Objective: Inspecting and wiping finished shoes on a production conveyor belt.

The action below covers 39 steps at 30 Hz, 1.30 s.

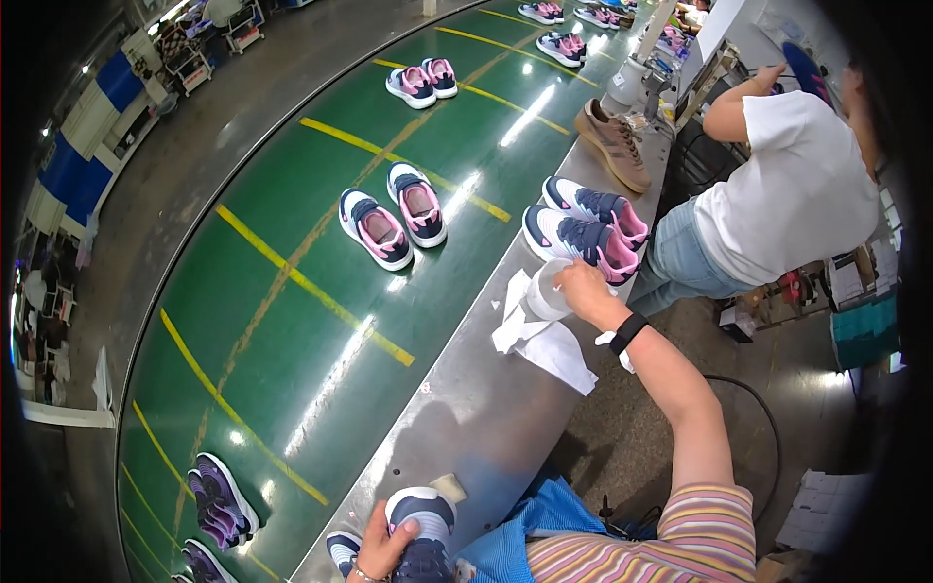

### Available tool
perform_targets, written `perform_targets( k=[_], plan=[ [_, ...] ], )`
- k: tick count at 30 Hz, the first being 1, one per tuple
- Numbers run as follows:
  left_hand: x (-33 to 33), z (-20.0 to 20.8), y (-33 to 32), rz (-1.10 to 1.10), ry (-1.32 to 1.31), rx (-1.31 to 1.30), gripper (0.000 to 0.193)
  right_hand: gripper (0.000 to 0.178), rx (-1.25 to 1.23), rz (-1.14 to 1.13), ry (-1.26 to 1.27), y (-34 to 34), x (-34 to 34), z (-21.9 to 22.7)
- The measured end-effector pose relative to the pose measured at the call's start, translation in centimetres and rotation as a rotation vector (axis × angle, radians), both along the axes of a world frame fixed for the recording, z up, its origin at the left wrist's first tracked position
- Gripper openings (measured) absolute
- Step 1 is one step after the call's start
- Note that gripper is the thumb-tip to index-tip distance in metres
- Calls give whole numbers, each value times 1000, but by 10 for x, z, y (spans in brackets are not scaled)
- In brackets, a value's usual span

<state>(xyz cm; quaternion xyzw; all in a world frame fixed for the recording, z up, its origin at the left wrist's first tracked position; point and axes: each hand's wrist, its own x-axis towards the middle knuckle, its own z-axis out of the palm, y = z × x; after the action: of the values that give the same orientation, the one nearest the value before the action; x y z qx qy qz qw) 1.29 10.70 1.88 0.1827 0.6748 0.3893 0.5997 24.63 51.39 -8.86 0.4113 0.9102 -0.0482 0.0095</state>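
Note:
Near the lower edge my left hand (384,546) is closed round a navy, white and pink sneaker (422,507), its toe pointing away from me. A second sneaker (342,549) lies just left of that hand, partly hidden. My right hand (586,293), with a black band on the wrist, reaches out and grips the rim of a white cup (547,296). Crumpled white paper (552,350) lies under and beside the cup on the metal ledge (486,408). What the cup contains cannot be made out. Right behind it stands a pair of matching sneakers (583,233).
A green conveyor belt (282,340) with yellow lines carries several pairs of sneakers (377,228). A brown shoe (612,146) stands farther along the ledge. A small beige piece (448,487) lies near the held sneaker. A co-worker in a white shirt (792,185) stands at right.

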Motion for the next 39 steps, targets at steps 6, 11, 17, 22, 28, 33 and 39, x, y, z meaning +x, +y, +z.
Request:
perform_targets(
  k=[6,11,17,22,28,33,39],
  plan=[
    [-12,22,29,-164,160,-31,51,10,237,56,348,-6,7,54],
    [-8,21,31,-289,349,180,43,19,127,71,470,-37,1,82],
    [8,26,-6,-391,460,283,39,16,-1116,44,671,-180,-51,146],
    [13,28,-31,-359,423,294,42,15,-1536,253,622,-252,-63,142],
    [21,22,-58,-268,327,306,43,14,-1479,380,454,-285,-80,150],
    [22,22,-77,-197,296,321,39,14,-1479,429,483,-301,-63,148],
    [26,22,-84,-212,256,379,39,16,-1472,442,521,-314,-81,148]
  ],
)
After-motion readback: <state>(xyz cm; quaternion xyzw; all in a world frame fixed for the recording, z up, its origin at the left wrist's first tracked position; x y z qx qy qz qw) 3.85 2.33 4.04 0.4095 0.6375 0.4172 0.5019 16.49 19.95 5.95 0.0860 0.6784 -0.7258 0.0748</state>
